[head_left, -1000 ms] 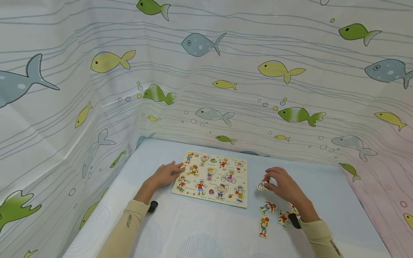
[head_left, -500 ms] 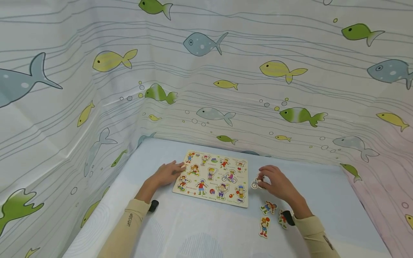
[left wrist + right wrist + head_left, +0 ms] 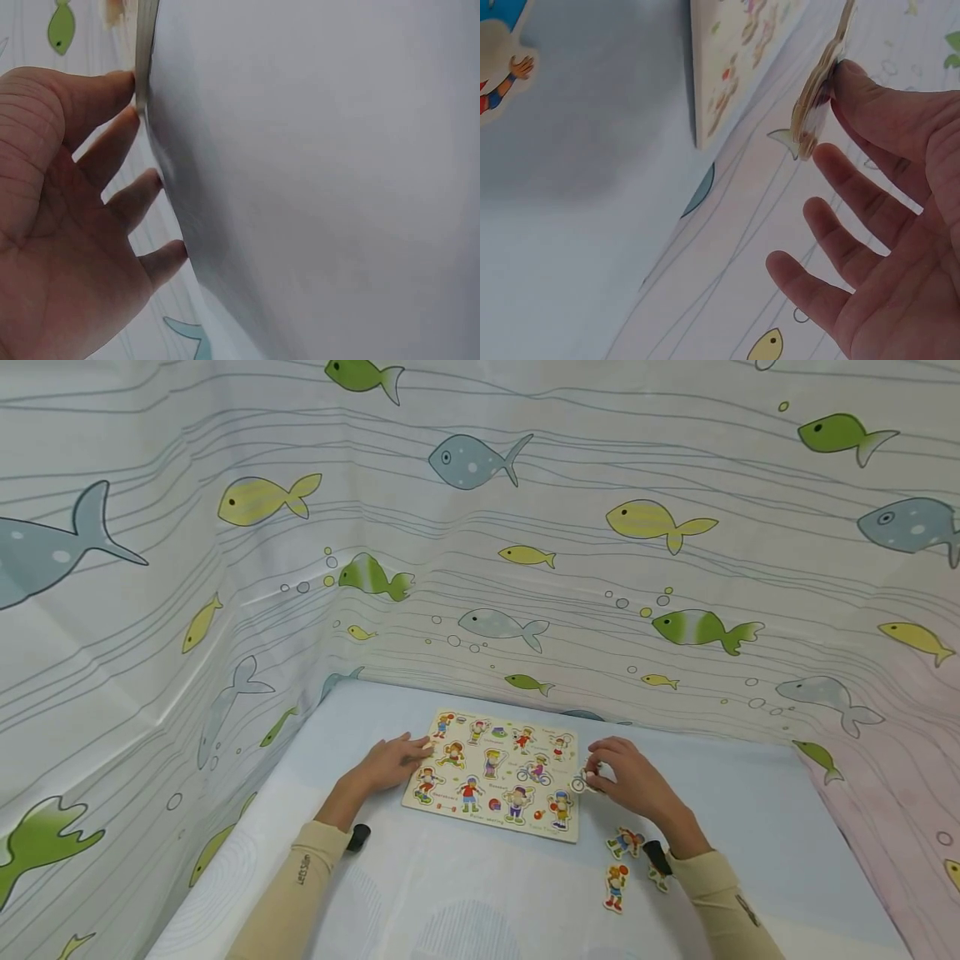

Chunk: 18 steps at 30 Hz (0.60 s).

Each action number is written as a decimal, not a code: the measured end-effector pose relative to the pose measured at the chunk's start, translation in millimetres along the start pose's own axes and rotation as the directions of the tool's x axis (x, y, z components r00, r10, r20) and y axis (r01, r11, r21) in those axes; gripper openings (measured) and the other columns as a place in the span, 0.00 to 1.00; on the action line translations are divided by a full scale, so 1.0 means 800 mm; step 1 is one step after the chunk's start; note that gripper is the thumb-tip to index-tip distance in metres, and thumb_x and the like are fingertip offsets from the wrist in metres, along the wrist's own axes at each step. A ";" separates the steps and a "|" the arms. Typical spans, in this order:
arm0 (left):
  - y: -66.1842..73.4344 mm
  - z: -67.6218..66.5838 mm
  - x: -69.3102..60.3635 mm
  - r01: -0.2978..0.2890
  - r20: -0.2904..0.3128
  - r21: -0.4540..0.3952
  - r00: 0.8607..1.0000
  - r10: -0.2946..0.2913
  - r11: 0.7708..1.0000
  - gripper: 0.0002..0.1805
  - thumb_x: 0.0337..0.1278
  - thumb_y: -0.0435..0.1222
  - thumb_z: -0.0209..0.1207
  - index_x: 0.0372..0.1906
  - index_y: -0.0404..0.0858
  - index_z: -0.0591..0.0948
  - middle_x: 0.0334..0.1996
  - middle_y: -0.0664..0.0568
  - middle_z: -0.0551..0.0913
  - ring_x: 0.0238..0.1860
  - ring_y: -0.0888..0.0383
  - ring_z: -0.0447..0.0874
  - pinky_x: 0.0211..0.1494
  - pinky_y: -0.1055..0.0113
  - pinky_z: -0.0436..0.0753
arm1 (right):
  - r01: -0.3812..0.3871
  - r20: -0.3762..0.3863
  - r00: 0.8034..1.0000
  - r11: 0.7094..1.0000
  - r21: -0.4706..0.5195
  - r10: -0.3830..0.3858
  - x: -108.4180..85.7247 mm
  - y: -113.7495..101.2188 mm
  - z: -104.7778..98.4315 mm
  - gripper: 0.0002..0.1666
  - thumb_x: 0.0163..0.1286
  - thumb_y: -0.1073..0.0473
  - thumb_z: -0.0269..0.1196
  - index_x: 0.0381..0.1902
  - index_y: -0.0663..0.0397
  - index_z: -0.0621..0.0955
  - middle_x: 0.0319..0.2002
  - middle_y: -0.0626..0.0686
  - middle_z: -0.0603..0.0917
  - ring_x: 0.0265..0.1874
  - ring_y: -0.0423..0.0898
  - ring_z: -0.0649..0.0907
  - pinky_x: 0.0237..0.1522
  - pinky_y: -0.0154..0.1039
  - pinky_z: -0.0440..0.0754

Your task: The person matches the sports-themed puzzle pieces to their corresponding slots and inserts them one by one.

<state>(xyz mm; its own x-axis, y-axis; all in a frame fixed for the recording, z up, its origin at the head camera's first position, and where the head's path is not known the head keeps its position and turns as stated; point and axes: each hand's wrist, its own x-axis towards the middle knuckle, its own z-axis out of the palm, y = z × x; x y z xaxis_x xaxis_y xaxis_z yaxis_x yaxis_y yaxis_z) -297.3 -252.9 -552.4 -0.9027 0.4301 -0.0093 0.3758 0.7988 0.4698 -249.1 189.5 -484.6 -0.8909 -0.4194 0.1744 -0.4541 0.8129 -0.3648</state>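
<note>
A wooden puzzle board (image 3: 480, 814) printed with children playing sports lies flat on the table. Against its left edge rests my left hand (image 3: 390, 763); in the left wrist view, thumb and index tips touch the board's side (image 3: 146, 45) and the other fingertips touch the table, none curled round anything. My right hand (image 3: 626, 777) pinches a flat bicycle puzzle piece (image 3: 579, 782) between thumb and index finger, just off the board's right edge. Seen edge-on in the right wrist view, the piece (image 3: 817, 94) is held up, with the remaining fingers spread loosely (image 3: 847, 247).
Several loose figure pieces lie right of the board: one in blue (image 3: 624, 842), one with a red paddle (image 3: 615, 888), and another (image 3: 657, 878) partly hidden by the right wrist's black camera (image 3: 657, 857). A fish-patterned sheet (image 3: 420, 635) rises behind the table (image 3: 390, 877).
My right hand has moved left with the bicycle piece, from beyond the loose pieces to beside the board's right edge. The left hand stays at the board's left edge.
</note>
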 end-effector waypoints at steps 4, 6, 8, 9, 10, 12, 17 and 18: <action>0.002 -0.001 0.000 0.003 0.005 -0.002 1.000 -0.003 1.000 0.20 0.69 0.35 0.55 0.64 0.42 0.78 0.70 0.49 0.69 0.73 0.38 0.57 0.67 0.28 0.50 | 0.004 0.007 1.000 1.000 0.005 -0.004 0.006 -0.006 0.002 0.09 0.61 0.59 0.73 0.32 0.45 0.81 0.55 0.55 0.80 0.62 0.57 0.71 0.63 0.59 0.70; 0.002 -0.001 0.000 0.009 0.006 -0.003 1.000 -0.009 1.000 0.20 0.69 0.35 0.55 0.64 0.42 0.78 0.70 0.49 0.69 0.73 0.38 0.57 0.67 0.28 0.50 | 0.006 0.010 1.000 1.000 0.008 -0.006 0.009 -0.008 0.004 0.08 0.61 0.59 0.73 0.32 0.44 0.81 0.55 0.55 0.80 0.62 0.57 0.71 0.63 0.59 0.70; 0.002 0.000 0.000 0.015 0.008 -0.004 1.000 -0.015 1.000 0.20 0.69 0.35 0.55 0.64 0.42 0.78 0.70 0.49 0.68 0.73 0.39 0.56 0.68 0.28 0.50 | 0.008 0.011 1.000 1.000 0.011 -0.008 0.012 -0.009 0.007 0.09 0.61 0.58 0.73 0.32 0.44 0.81 0.56 0.55 0.79 0.62 0.57 0.71 0.63 0.59 0.70; 0.002 0.000 0.001 0.019 0.008 -0.005 1.000 -0.019 1.000 0.20 0.69 0.35 0.55 0.64 0.42 0.78 0.70 0.49 0.68 0.73 0.39 0.56 0.68 0.29 0.50 | 0.008 0.013 1.000 1.000 0.013 -0.009 0.014 -0.009 0.008 0.09 0.61 0.58 0.73 0.32 0.44 0.81 0.56 0.55 0.79 0.62 0.56 0.71 0.63 0.59 0.70; 0.001 0.001 0.001 0.022 0.008 -0.006 1.000 -0.022 1.000 0.20 0.69 0.35 0.56 0.64 0.42 0.78 0.70 0.50 0.68 0.73 0.40 0.56 0.68 0.29 0.50 | 0.013 0.015 1.000 1.000 0.016 -0.014 0.015 -0.009 0.010 0.09 0.61 0.58 0.72 0.32 0.44 0.81 0.56 0.56 0.79 0.62 0.57 0.71 0.63 0.59 0.70; 0.000 0.001 0.002 0.023 0.006 -0.005 1.000 -0.023 1.000 0.20 0.69 0.35 0.56 0.64 0.43 0.78 0.70 0.50 0.68 0.73 0.40 0.56 0.68 0.29 0.50 | 0.019 0.018 1.000 1.000 0.021 -0.019 0.019 -0.009 0.013 0.09 0.62 0.58 0.72 0.32 0.43 0.81 0.56 0.56 0.79 0.62 0.56 0.71 0.63 0.58 0.70; -0.001 0.001 0.002 0.019 0.003 -0.009 1.000 -0.019 1.000 0.20 0.69 0.35 0.56 0.64 0.42 0.78 0.70 0.50 0.69 0.73 0.39 0.56 0.68 0.28 0.49 | 0.040 0.026 0.999 0.999 0.022 -0.040 0.026 -0.012 0.020 0.08 0.62 0.58 0.72 0.32 0.44 0.81 0.56 0.56 0.80 0.62 0.56 0.72 0.63 0.57 0.71; 0.000 0.000 0.001 0.019 0.003 -0.008 1.000 -0.019 1.000 0.20 0.69 0.35 0.56 0.64 0.42 0.78 0.70 0.50 0.69 0.73 0.39 0.56 0.68 0.28 0.49 | 0.045 0.026 0.999 0.999 0.021 -0.046 0.027 -0.012 0.021 0.08 0.62 0.58 0.72 0.32 0.44 0.81 0.56 0.56 0.80 0.62 0.56 0.72 0.62 0.57 0.71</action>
<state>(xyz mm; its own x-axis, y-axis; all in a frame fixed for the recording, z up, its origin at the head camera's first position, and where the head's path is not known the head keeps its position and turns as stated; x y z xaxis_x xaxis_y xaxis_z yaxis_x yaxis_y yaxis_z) -298.5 -252.5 -552.8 -0.9091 0.4160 -0.0212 0.3567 0.8037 0.4763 -263.9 165.4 -492.4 -0.8686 -0.4666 0.1669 -0.4936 0.7844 -0.3756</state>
